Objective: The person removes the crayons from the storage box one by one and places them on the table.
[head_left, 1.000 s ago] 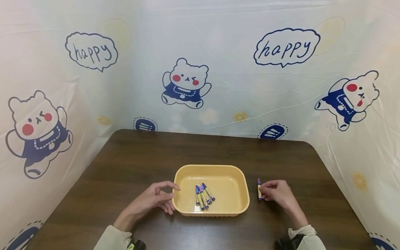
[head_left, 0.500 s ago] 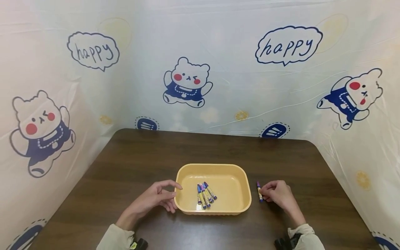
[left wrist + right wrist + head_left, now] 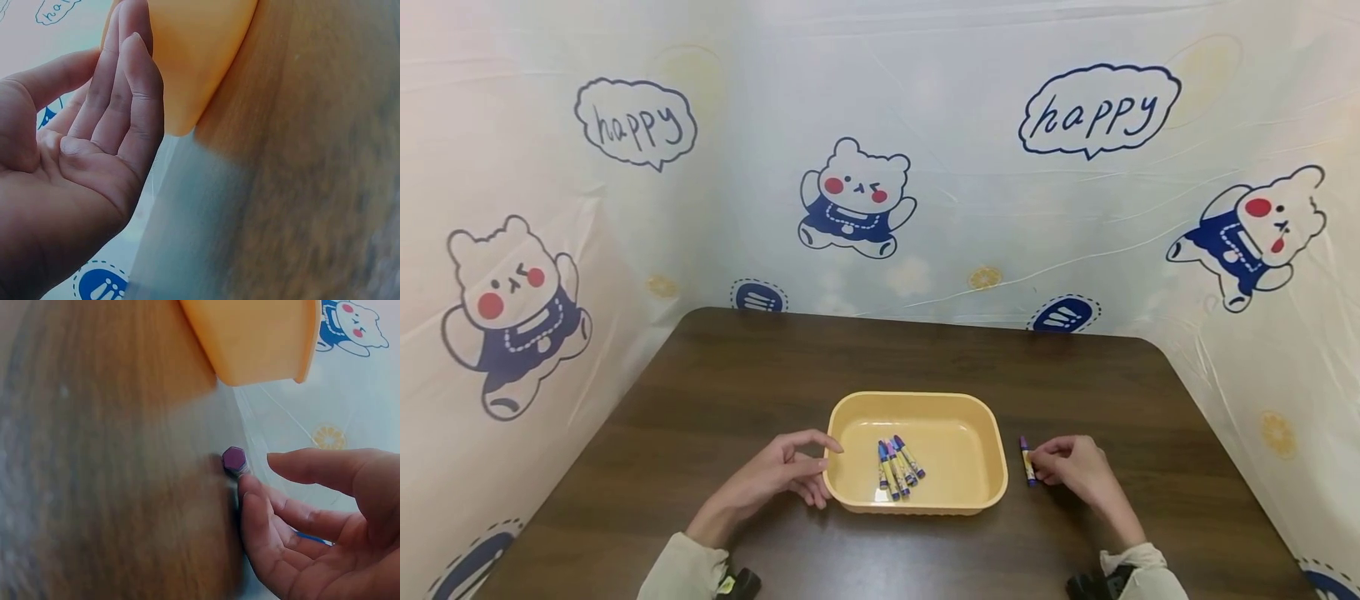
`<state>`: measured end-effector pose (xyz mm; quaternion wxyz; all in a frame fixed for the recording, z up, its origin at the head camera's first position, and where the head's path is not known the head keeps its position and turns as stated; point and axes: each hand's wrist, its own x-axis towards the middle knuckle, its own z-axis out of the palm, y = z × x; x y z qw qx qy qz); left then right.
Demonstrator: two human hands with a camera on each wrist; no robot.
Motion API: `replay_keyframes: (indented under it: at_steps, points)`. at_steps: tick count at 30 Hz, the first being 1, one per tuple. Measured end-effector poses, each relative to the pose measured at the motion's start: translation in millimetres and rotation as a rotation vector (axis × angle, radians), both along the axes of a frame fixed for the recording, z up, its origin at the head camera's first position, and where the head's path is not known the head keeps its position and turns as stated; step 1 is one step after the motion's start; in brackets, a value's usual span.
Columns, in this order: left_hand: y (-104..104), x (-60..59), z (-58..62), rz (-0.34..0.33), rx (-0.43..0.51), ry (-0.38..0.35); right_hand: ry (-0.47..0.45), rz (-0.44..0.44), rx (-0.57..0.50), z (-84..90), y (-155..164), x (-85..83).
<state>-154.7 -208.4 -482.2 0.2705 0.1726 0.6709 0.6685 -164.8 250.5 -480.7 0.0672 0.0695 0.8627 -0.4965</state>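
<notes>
A yellow plastic tray (image 3: 917, 398) sits on the dark wooden table (image 3: 925, 350) and holds several blue and purple crayons (image 3: 898, 468). My left hand (image 3: 811, 472) rests beside the tray's left wall. In the left wrist view the straight fingers of that left hand (image 3: 125, 75) lie against the tray (image 3: 200, 56). A single purple crayon (image 3: 1027, 460) lies on the table just right of the tray. My right hand (image 3: 1039, 461) has its fingertips against this crayon. The right wrist view shows the right hand (image 3: 259, 472) with a finger touching the crayon (image 3: 234, 459) and the thumb held apart above it.
A plastic sheet printed with bears and "happy" bubbles (image 3: 850, 192) walls the table at the back and both sides. Bare wood lies behind the tray and at both sides of the hands. The tray (image 3: 256, 337) fills the top of the right wrist view.
The head view has shifted a little, so everything sits slightly further right. Both hands, the tray and the loose crayon keep the same places relative to each other.
</notes>
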Motion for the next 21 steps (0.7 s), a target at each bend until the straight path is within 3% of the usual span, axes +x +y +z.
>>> replay_keyframes:
  at_steps: [13,21]
  points:
    - [-0.2,0.0,-2.2,-0.011,0.021,-0.003,0.168,-0.102,0.086,20.4,-5.8,4.2]
    - [-0.6,-0.5,-2.1,-0.007,0.019,0.001,0.2,-0.059,0.1,39.8,-21.3,8.9]
